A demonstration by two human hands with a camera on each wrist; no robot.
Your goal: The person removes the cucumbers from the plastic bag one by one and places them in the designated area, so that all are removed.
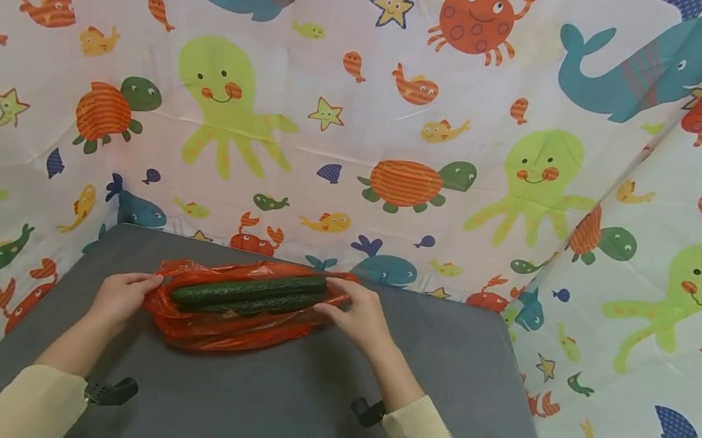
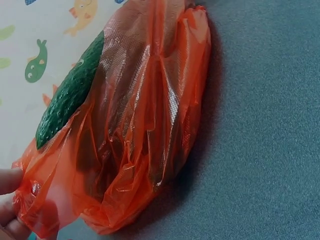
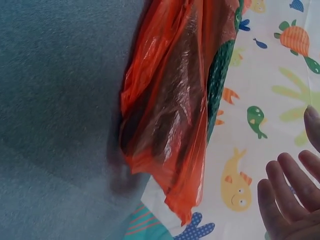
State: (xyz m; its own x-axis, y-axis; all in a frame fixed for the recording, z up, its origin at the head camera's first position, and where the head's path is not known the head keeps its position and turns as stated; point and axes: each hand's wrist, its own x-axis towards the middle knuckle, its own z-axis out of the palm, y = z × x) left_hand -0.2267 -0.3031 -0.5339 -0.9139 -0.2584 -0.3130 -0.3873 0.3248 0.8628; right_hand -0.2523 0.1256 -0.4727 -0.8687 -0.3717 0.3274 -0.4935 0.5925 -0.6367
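Note:
Two long dark green cucumbers (image 1: pixel 248 291) lie side by side in the opening of a thin red plastic bag (image 1: pixel 209 337) on the table. At the bag's left end my left hand (image 1: pixel 117 301) pinches the crumpled film between thumb and fingers, seen also in the left wrist view. My right hand (image 1: pixel 361 318) is at the right end of the cucumbers, thumb and fingers spread. In the right wrist view that hand (image 3: pixel 290 197) shows loosely extended fingers, apart from the bag's hanging end. The lower sides of the cucumbers are hidden behind red film.
The grey table (image 1: pixel 245 412) runs up to a white curtain (image 1: pixel 363 124) printed with sea animals, which hangs behind it and along both sides. A black wrist mount (image 1: pixel 111 391) sticks out from the left sleeve and another mount (image 1: pixel 368 412) from the right.

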